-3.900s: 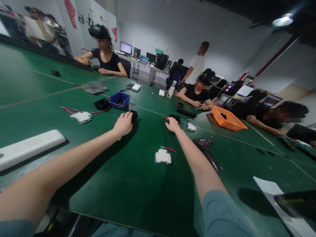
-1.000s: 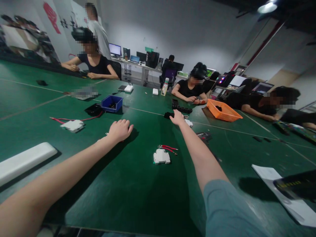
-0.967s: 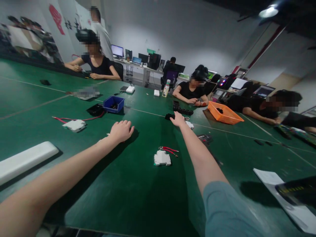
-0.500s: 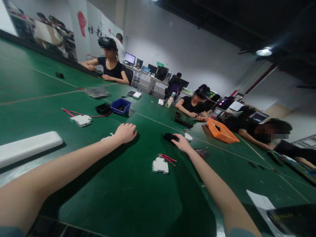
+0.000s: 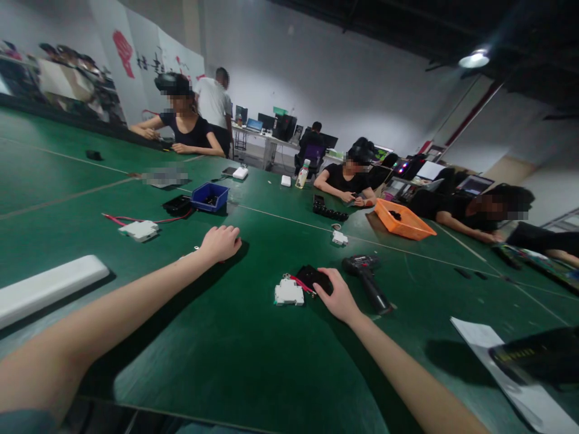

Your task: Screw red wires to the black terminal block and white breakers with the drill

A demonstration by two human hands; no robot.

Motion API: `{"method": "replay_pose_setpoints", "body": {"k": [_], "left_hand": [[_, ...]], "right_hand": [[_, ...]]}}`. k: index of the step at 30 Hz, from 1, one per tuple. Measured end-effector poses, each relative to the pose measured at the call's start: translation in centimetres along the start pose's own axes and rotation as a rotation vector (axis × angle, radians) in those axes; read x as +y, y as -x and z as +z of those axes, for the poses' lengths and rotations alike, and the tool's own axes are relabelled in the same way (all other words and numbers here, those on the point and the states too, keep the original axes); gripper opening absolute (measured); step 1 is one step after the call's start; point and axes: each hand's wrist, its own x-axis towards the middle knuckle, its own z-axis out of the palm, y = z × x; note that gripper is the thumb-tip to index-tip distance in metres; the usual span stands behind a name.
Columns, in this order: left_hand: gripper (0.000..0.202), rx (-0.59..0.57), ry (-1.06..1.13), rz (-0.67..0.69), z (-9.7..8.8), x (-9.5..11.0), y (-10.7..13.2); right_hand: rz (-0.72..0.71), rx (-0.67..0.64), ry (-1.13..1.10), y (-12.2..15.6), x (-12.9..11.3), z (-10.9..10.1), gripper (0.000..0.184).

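Note:
My left hand (image 5: 222, 243) rests low over the table with its fingers curled down; whatever is under them is hidden. A sliver of a white part with a metal ring terminal (image 5: 196, 248) shows behind its wrist. My right hand (image 5: 338, 296) grips a black plastic piece (image 5: 313, 277), dark and box-like, close to the tabletop. Left of that piece lies a white circuit breaker (image 5: 289, 293), and short red wires (image 5: 300, 282) with ring ends lie between them, by the right fingertips. A black power screwdriver (image 5: 368, 280) lies right of my right hand.
Beyond my left hand are a blue bin (image 5: 210, 198) with small black parts, a black tray (image 5: 176, 205) and another breaker (image 5: 139, 230) with red wire. An orange basket (image 5: 402, 220) and a small breaker (image 5: 339, 239) lie farther right. A long white case (image 5: 49, 286) sits left. Co-workers sit across.
My right hand has drawn the black piece nearer to me, beside the breaker and its red wires. The power screwdriver now shows fully. My left hand keeps its place while the view shifts slightly.

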Motion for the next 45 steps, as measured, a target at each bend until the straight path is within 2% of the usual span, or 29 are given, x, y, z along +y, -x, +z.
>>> {"method": "replay_pose_setpoints", "body": {"k": [10, 17, 21, 25, 27, 30, 35, 37, 40, 45], "left_hand": [[0.036, -0.001, -0.062, 0.027, -0.7, 0.6, 0.2], [0.04, -0.073, -0.094, 0.054, -1.6, 0.2, 0.1], [0.042, 0.002, -0.05, 0.096, -3.0, 0.2, -0.4], [0.038, 0.082, 0.062, 0.187, -5.6, -0.3, -0.2], [0.035, 0.075, 0.109, 0.235, -6.8, -1.0, 0.9], [0.035, 0.016, 0.128, 0.272, -7.7, -2.7, 3.9], [0.036, -0.087, 0.202, 0.3, -6.0, -5.1, 10.4], [0.037, -0.05, 0.238, 0.286, -5.1, -5.7, 12.1], [0.041, -0.067, 0.264, 0.287, -4.3, -6.1, 13.1], [0.053, -0.133, 0.287, 0.317, -4.2, -6.6, 13.2]], "right_hand": [[-0.035, -0.138, 0.013, 0.5, -1.3, -0.8, 0.04], [-0.044, -0.159, -0.007, 0.5, -1.1, -1.1, 0.04], [-0.024, -0.178, -0.01, 0.5, -1.0, -1.1, 0.048], [-0.016, -0.184, -0.007, 0.5, -0.9, -1.1, 0.056], [-0.011, -0.186, -0.003, 0.5, -1.0, -1.2, 0.057], [-0.01, -0.187, -0.003, 0.5, -1.0, -1.2, 0.057], [-0.005, -0.175, -0.013, 0.6, -0.9, -1.1, 0.056], [0.001, -0.172, -0.018, 0.6, -0.9, -1.1, 0.056], [0.003, -0.158, -0.013, 0.5, -0.8, -0.9, 0.055], [-0.009, -0.159, 0.004, 0.5, -0.7, -0.7, 0.054]]}}
